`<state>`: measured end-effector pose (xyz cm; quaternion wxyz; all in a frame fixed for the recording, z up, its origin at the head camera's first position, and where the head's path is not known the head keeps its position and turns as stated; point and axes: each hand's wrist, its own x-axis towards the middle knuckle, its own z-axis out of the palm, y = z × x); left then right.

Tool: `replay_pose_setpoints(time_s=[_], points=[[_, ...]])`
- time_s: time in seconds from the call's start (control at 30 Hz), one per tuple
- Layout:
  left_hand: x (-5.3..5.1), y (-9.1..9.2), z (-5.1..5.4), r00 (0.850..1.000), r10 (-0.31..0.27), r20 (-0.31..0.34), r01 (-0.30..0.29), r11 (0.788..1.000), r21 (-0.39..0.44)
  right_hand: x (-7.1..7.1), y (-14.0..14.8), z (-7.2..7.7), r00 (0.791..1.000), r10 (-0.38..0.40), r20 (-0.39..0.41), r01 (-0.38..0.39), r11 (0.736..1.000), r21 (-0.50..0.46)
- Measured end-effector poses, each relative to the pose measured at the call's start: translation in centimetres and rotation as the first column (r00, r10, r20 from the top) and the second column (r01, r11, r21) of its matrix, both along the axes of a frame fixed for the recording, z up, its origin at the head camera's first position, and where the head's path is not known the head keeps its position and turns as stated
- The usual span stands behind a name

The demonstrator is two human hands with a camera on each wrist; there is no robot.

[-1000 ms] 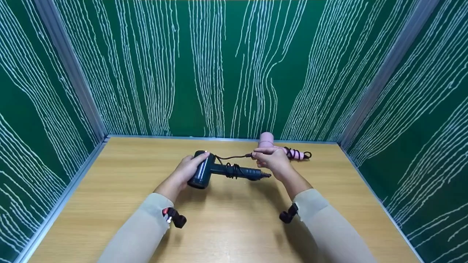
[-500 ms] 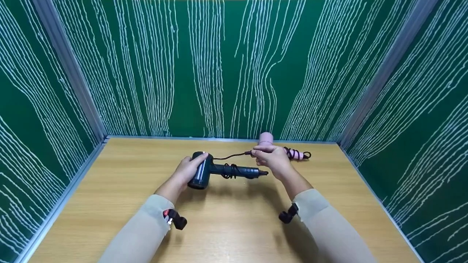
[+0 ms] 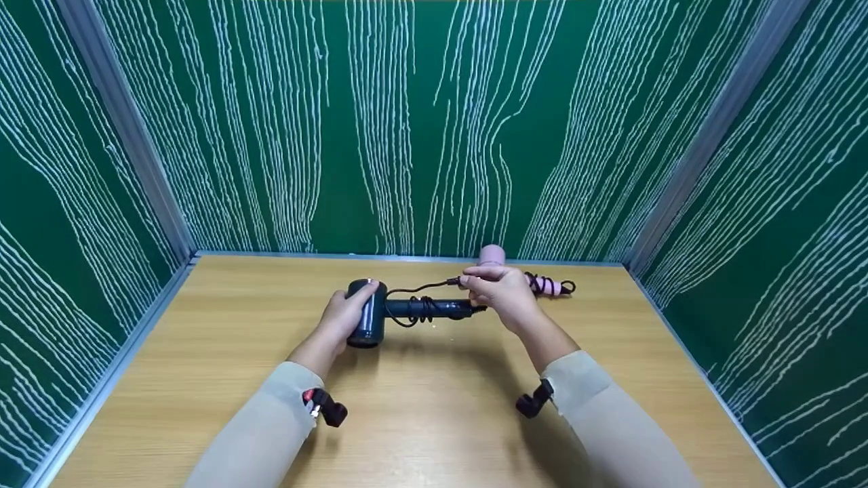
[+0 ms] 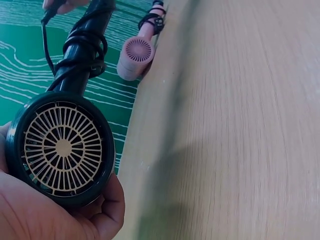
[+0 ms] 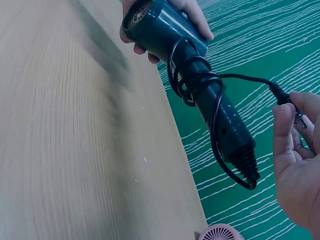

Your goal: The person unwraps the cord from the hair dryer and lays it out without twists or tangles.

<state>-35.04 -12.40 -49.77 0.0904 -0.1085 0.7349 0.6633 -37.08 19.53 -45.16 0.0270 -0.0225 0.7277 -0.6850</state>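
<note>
In the head view my left hand (image 3: pixel 342 315) grips the barrel of a dark green hair dryer (image 3: pixel 368 329), holding it above the table with the handle pointing right. Its black cord (image 5: pixel 245 76) is wound several times round the handle, and a loop runs by the handle's ribbed end. My right hand (image 3: pixel 510 298) pinches the plug (image 5: pixel 281 96) at the cord's free end between thumb and fingers. That free length stretches from the windings to the plug. The left wrist view shows the dryer's round slotted grille (image 4: pixel 63 148) close up.
A pink hair dryer (image 3: pixel 492 256) with a black cord round its handle lies by the table's back edge, partly hidden behind my right hand. The wooden table (image 3: pixel 407 420) is enclosed by green walls (image 3: pixel 346 203) with white lines.
The dark green dryer has turned so its handle lies more level, its end nearer my right hand. Both hands have shifted slightly left. A cord loop now hangs below the handle.
</note>
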Motion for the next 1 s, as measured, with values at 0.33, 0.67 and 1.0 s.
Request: replay_pose_setpoints(time_s=[0.33, 0.67, 1.0], points=[[-0.22, -0.44, -0.17, 0.999, 0.050, 0.011, -0.050, 0.999, 0.018, 0.56, -0.28, 0.40, 0.997, 0.076, -0.007, -0.076, 0.997, 0.014], [-0.18, -0.73, -0.14, 0.995, 0.090, 0.036, -0.092, 0.994, 0.050, 0.89, -0.32, 0.70, 0.985, 0.174, 0.005, -0.174, 0.984, 0.025], [-0.18, -0.72, 0.21, 0.993, 0.121, 0.006, -0.122, 0.990, 0.076, 0.91, 0.14, 0.20, 0.967, 0.253, 0.022, -0.254, 0.967, 0.033]])
